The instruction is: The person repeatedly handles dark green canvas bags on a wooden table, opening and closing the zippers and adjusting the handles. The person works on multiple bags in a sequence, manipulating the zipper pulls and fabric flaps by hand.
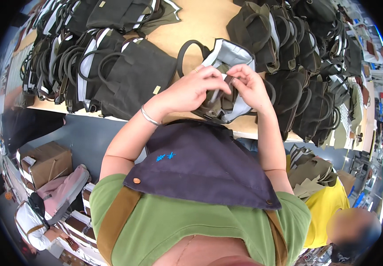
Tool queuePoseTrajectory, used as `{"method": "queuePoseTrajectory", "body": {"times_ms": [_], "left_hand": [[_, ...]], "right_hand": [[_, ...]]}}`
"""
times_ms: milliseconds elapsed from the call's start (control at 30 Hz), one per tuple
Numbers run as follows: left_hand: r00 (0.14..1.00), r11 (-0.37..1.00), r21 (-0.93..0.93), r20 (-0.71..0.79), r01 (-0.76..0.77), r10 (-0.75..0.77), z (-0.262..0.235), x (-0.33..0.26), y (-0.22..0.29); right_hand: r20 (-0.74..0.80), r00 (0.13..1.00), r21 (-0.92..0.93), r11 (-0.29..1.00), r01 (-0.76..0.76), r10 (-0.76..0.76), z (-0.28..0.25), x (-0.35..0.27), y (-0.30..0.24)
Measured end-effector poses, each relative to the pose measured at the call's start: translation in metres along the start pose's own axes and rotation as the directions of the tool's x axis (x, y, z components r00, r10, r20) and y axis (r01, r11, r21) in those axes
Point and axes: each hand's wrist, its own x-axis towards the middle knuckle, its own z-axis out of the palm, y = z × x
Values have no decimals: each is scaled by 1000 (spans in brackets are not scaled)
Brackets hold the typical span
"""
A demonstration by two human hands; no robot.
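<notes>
An open dark handbag (237, 48) with a pale grey lining stands at the table's near edge, its mouth facing me. One round handle (186, 52) sticks up on its left side. My left hand (202, 88) reaches over the bag's opening, fingers curled and closed. Opposite it, my right hand (248, 85) is closed too, thumb and fingertips pinched together. Between the two hands shows a small dark strip, partly covered by the fingers; what it is I cannot make out. Brown-green cloth lies inside the bag below them.
Rows of similar dark handbags (138, 73) fill the wooden table (196, 22) on the left, and more handbags (284, 93) stand on the right. Behind me are a cardboard box (47, 164), a person in yellow (326, 208) and a person in white (31, 226).
</notes>
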Motion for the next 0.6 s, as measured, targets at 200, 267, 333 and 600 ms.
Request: {"method": "queuePoseTrajectory", "body": {"times_ms": [200,267,333,600], "left_hand": [[989,857,497,123,-134,83,2,5,-9],[1000,906,422,-9,-18,24,-4,3,-15],[989,963,245,-123,109,-81,-2,-1,-22],[938,966,146,-306,213,-161,17,-6,-23]], "right_hand": [[-38,997,-256,965,52,-63,-2,8,13],[-165,963,-508,855,103,-215,8,-5,-11],[-35,963,-401,886,233,-269,8,-9,-4],[215,924,-451,807,381,-316,25,-9,2]]}}
